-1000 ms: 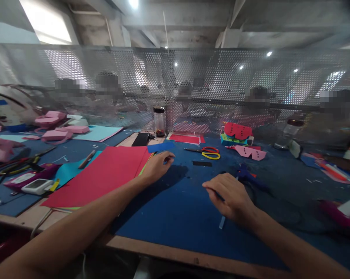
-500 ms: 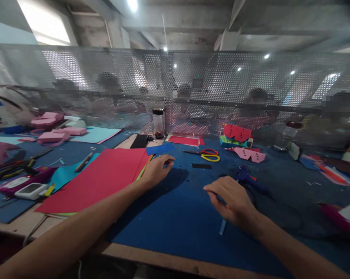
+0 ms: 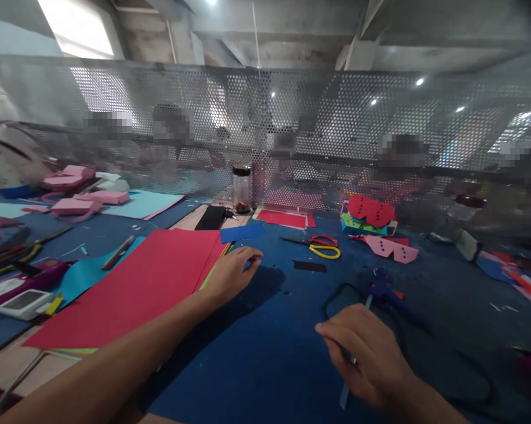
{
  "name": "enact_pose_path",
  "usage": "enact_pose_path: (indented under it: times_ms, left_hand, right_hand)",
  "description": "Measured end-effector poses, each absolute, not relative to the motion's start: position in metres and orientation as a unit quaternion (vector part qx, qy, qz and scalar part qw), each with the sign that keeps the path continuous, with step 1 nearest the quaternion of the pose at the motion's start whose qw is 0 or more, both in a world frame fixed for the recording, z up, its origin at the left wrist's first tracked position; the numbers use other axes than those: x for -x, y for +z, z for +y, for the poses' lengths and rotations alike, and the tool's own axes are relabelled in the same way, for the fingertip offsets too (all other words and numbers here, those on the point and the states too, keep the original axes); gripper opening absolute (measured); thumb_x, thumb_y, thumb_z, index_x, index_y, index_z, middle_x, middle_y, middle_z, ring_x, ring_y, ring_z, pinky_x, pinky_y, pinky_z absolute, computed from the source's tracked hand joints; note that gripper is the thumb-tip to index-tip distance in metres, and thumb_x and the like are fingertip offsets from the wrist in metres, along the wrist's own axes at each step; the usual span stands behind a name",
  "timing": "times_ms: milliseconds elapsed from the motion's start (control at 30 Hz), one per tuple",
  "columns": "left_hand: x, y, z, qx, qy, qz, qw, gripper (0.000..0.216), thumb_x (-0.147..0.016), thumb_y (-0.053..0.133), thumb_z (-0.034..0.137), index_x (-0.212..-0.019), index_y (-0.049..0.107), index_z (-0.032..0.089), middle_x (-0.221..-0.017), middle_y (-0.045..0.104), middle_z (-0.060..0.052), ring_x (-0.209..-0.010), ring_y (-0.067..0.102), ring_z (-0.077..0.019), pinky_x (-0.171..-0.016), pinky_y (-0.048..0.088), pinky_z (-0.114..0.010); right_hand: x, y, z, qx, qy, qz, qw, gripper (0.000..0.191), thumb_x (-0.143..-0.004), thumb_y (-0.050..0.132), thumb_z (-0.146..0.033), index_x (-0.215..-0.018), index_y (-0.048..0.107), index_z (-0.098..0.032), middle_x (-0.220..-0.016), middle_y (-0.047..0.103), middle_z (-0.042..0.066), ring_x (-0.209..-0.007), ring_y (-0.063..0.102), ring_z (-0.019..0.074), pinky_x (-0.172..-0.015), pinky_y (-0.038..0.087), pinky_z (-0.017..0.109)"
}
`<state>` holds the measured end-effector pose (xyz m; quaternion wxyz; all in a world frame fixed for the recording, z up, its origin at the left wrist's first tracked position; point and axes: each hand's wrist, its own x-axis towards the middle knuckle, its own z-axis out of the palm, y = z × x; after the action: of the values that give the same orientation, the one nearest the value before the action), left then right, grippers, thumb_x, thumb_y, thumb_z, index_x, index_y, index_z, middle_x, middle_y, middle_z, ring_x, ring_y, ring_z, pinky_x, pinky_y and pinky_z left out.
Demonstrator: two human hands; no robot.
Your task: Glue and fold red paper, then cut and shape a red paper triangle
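Note:
My left hand [image 3: 232, 272] hovers over the right edge of a stack of red paper [image 3: 133, 282]. Its fingers curl loosely, with nothing seen between thumb and fingers. A blue paper piece [image 3: 242, 232] lies just beyond. My right hand [image 3: 365, 356] is lower right over the blue mat [image 3: 252, 359], thumb and fingertips together; anything pinched there is hidden. A narrow light-blue strip [image 3: 344, 396] shows below and above this hand; I cannot tell whether it is held. Beyond lies a dark blue glue gun [image 3: 382, 287]. A black strip [image 3: 309, 267] and red-and-yellow-handled scissors [image 3: 325, 246] lie between the hands, farther back.
At the back stand a lidded jar [image 3: 242, 189], a black phone [image 3: 211, 218], red sheets [image 3: 287, 218] and folded red and pink cutouts [image 3: 371, 211]. A perforated metal screen [image 3: 314, 129] crosses behind, with people beyond it. A cutter [image 3: 119, 252] and white device [image 3: 26, 304] lie left.
The view has tilted and shifted, so the table items appear lower. My right hand appears nearer to me, uncovering more of the glue gun and strip. My left hand stays by the red paper.

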<state>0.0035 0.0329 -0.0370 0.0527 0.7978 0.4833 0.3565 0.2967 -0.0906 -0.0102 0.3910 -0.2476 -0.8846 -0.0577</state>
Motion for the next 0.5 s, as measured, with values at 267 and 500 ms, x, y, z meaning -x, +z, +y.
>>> enact_pose_path:
  times_ms: [267,500]
  left_hand:
    - [0.0,-0.014,0.029,-0.861,0.243,0.447,0.021,0.019,-0.097,0.052,0.028,-0.104,0.069,0.026,-0.106,0.073,-0.003,-0.098,0.068,-0.0224,-0.086,0.052,-0.036]
    - [0.045,-0.004,0.111,-0.821,0.142,0.547,-0.077,0.036,-0.095,0.054,0.035,-0.128,0.063,0.023,-0.136,0.062,-0.009,-0.126,0.056,-0.0309,-0.103,0.045,-0.043]
  right_hand:
    - [-0.313,-0.019,-0.072,0.289,-0.096,-0.876,0.373,0.033,-0.088,0.062,-0.006,-0.117,0.064,-0.02,-0.091,0.073,0.003,-0.077,0.067,0.0186,-0.073,0.051,0.036]
    - [-0.319,-0.005,-0.066,0.334,-0.14,-0.858,0.364,0.023,-0.089,0.062,-0.004,-0.108,0.066,-0.016,-0.088,0.072,0.004,-0.079,0.065,0.0174,-0.077,0.049,0.035]
